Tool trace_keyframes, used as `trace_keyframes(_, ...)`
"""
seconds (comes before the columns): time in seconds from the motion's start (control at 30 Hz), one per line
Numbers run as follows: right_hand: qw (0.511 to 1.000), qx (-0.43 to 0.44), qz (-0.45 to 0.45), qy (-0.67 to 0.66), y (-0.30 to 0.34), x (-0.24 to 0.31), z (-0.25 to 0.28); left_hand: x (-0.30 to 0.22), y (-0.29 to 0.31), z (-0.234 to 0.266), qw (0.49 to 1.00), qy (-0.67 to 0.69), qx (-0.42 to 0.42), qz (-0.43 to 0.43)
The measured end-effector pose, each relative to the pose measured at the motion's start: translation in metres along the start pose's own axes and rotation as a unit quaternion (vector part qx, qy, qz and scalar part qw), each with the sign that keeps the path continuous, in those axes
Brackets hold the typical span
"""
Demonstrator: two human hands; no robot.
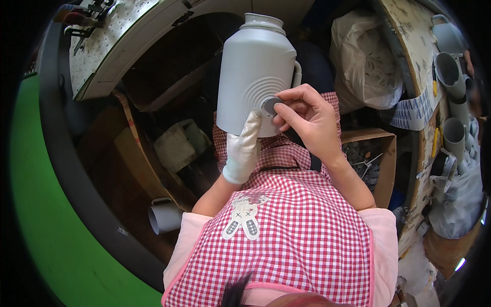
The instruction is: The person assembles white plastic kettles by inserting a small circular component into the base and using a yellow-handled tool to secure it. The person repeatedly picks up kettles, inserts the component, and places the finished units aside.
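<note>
A light grey jug body (250, 71), with a narrow collar at its far end and a handle on its right side, lies in front of my lap. Concentric ridges mark its lower right wall. My left hand (244, 146), in a whitish glove, is closed on the jug's near end, its thumb up beside the ridges. Between thumb and fingertips, my bare right hand (307, 115) pinches a small dark grey round disc (272, 106) against the ridged spot. Whether the disc is seated there or just touching, I cannot tell.
At right, a cardboard box (391, 153) holds small grey parts, below a plastic bag (348, 46) of pale rings. Several grey jugs (450, 71) stand on the worn bench (409, 30). Another grey jug (166, 217) lies low left. A white perforated surface (110, 43) is far left.
</note>
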State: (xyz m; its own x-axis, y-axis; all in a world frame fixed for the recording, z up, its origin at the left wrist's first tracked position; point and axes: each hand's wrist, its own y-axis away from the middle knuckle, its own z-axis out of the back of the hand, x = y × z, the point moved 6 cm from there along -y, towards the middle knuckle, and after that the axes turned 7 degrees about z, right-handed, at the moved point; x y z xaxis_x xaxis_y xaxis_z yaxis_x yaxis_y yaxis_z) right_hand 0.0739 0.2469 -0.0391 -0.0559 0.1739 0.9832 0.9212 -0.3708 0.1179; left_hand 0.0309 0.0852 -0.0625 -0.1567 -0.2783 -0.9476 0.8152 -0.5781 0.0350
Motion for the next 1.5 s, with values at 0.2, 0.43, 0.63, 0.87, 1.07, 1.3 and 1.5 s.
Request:
trace_keyframes(0.2,0.999,0.009,0.004,0.050,0.001,0.001,0.004,0.028,-0.004,-0.015,0.870,0.423,-0.005,0.252)
trace_keyframes(0.43,0.986,0.035,0.021,0.161,-0.001,0.011,0.009,0.022,-0.008,-0.014,0.912,0.353,0.022,0.208)
trace_keyframes(0.63,0.997,0.032,-0.040,0.058,0.002,0.012,0.009,0.021,-0.009,-0.016,0.893,0.392,0.010,0.220)
trace_keyframes(0.87,0.990,-0.041,0.001,0.134,0.001,-0.001,0.015,0.021,-0.008,-0.018,0.882,0.417,0.000,0.218)
trace_keyframes(1.07,0.998,-0.049,-0.034,-0.004,0.007,-0.016,0.013,0.019,-0.009,-0.020,0.885,0.411,-0.008,0.218)
trace_keyframes(1.3,0.997,0.015,-0.073,0.022,-0.001,-0.024,0.011,0.014,-0.015,-0.016,0.905,0.379,-0.020,0.191)
trace_keyframes(1.5,0.973,0.109,-0.204,-0.012,-0.011,-0.028,0.029,0.011,-0.015,-0.019,0.916,0.356,-0.023,0.181)
